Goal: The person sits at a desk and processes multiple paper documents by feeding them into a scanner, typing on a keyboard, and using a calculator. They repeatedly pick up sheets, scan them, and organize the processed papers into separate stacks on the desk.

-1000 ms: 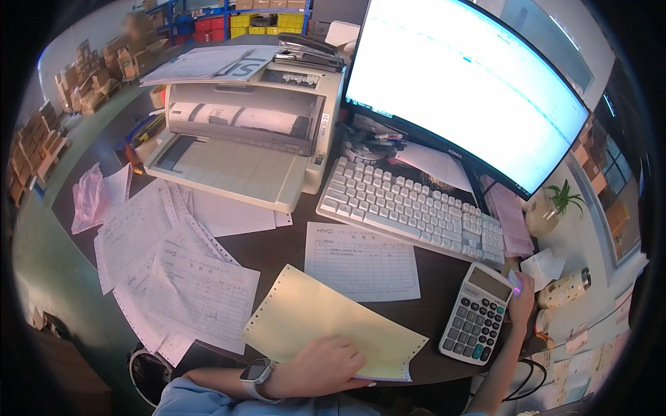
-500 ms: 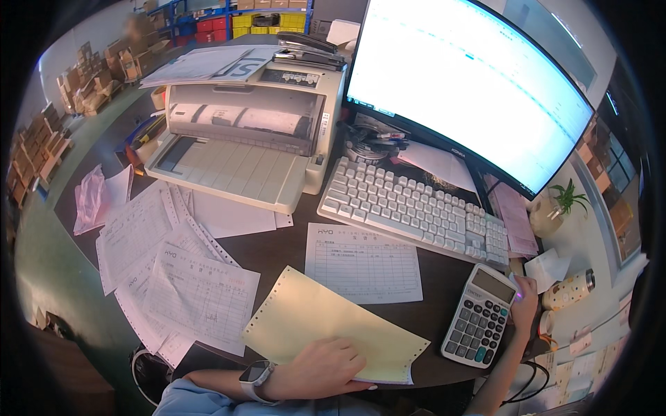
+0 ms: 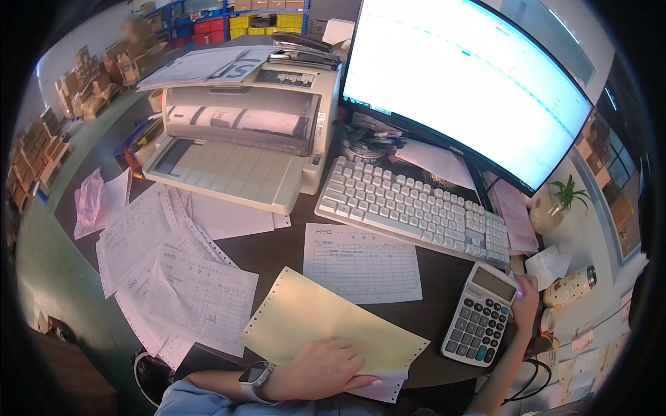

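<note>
Stacked cartons (image 3: 90, 93) stand beyond the dark desk (image 3: 433, 322), far left of the white keyboard (image 3: 416, 206). Loose printed forms (image 3: 201, 301) lie to the keyboard's lower left, the printer (image 3: 232, 170) at its upper left. Your left hand (image 3: 326, 366) rests below the keyboard, fingers loosely bent over the yellow sheet (image 3: 336, 315); whether they pinch it cannot be told. One single form (image 3: 362, 267) lies just below the keyboard. Near its right end sits the calculator (image 3: 479, 315); just below that end, your right hand (image 3: 526, 305) grasps a partly hidden mouse (image 3: 519, 293).
</note>
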